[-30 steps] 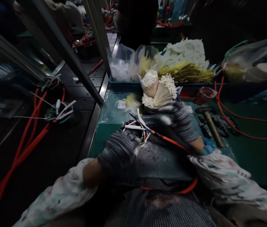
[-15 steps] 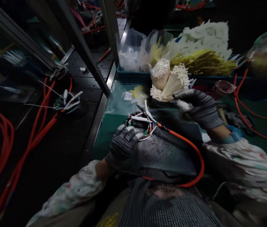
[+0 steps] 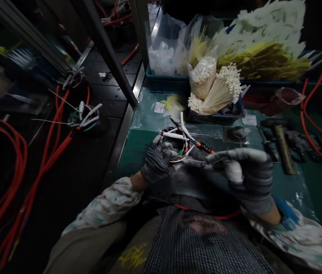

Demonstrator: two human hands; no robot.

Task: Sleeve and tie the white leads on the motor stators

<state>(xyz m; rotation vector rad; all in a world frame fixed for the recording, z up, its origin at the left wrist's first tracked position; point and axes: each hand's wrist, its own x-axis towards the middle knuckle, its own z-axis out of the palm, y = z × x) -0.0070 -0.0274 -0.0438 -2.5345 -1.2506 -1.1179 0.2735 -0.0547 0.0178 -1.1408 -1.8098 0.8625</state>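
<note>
My left hand [image 3: 157, 160], in a grey glove, is closed over the near side of a round wound coil [image 3: 178, 142] with white sleeved leads sticking up and an orange cable [image 3: 205, 147] running off to the right. The coil rests on a dark worn pad on the green bench [image 3: 138, 148]. My right hand [image 3: 243, 177], also gloved, is raised nearer me with fingers pinched on a thin pale cable tie [image 3: 199, 161] that points left toward the coil. A bundle of white cable ties [image 3: 219, 91] stands in a small tray behind the coil.
A blue bin [image 3: 166, 82] at the back holds plastic bags, yellow strips and white pieces. A hammer [image 3: 281, 139] and dark pliers lie on the right. Orange cables and another wired coil [image 3: 85, 118] sit on the dark conveyor at left, past a slanted metal post [image 3: 112, 57].
My right hand went up to the bundle of cable ties, then came back down toward me with a thin tie pinched in it. My left hand stayed on the coil.
</note>
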